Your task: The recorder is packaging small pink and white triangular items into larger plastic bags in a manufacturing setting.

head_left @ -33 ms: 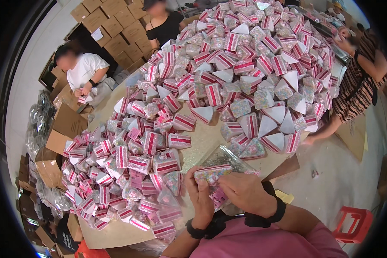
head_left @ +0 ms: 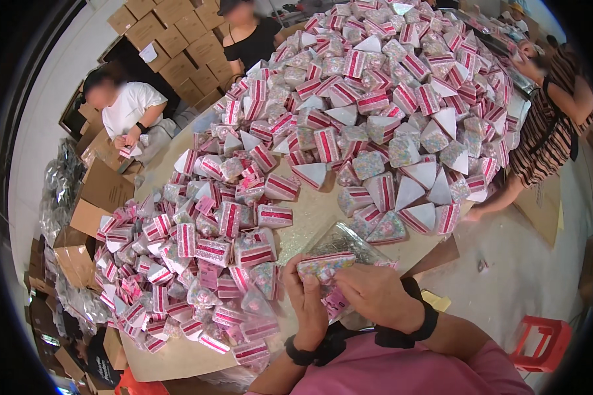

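In front of my body, my left hand [head_left: 305,305] grips a cake-slice-shaped toy [head_left: 325,264] with a speckled pastel face and a pink and white layered edge. My right hand [head_left: 381,296] is closed against the toy's right end, its fingers curled. Whatever those fingers pinch is hidden. Below the toy, between my hands, a bright pink printed card [head_left: 336,301] shows. Clear plastic bags [head_left: 341,238] lie on the table just beyond my hands.
Wrapped cake-slice toys form a smaller heap [head_left: 191,263] on the left and a large pile [head_left: 375,112] ahead on the table [head_left: 310,212]. Co-workers stand around it. Cardboard boxes [head_left: 105,187] sit at the left, a red stool [head_left: 540,342] at the right.
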The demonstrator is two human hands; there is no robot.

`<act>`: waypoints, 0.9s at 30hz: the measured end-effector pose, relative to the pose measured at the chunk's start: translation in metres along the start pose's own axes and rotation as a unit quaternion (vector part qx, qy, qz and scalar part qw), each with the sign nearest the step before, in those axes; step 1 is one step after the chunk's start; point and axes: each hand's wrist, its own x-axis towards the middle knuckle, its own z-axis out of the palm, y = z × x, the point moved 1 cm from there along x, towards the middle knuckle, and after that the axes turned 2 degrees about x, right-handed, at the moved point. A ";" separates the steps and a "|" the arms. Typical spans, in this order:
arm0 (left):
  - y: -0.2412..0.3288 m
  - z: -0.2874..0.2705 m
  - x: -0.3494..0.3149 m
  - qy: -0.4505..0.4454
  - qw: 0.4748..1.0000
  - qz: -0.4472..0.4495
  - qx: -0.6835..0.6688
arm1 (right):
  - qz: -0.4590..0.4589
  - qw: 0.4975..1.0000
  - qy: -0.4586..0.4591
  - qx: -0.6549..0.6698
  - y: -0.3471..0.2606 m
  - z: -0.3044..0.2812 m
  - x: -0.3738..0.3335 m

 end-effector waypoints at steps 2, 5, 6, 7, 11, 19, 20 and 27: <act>0.002 0.001 0.000 -0.008 1.000 -0.006 -0.013 | -0.001 1.000 -0.001 -0.010 0.000 -0.001 0.001; -0.005 0.001 0.000 -0.015 0.998 -0.025 -0.050 | 0.000 1.000 -0.003 -0.014 0.000 -0.002 0.001; -0.002 0.003 0.000 -0.017 0.998 -0.033 -0.052 | 0.003 1.000 -0.004 -0.013 0.001 -0.003 0.001; 0.000 0.004 0.000 -0.018 0.998 -0.041 -0.054 | 0.007 1.000 -0.005 -0.014 0.002 -0.003 0.001; -0.005 0.003 -0.001 -0.019 0.997 -0.053 -0.058 | 0.013 1.000 -0.004 -0.019 0.002 -0.003 0.001; -0.001 0.006 -0.001 -0.011 0.999 -0.018 -0.035 | 0.022 1.000 -0.006 -0.016 0.003 -0.004 0.000; -0.001 0.006 -0.001 -0.010 1.000 -0.012 -0.022 | 0.029 0.999 -0.004 -0.011 0.002 -0.005 0.000; -0.001 0.003 0.000 -0.006 0.996 0.065 0.068 | 0.037 0.999 0.003 -0.012 0.002 -0.004 0.000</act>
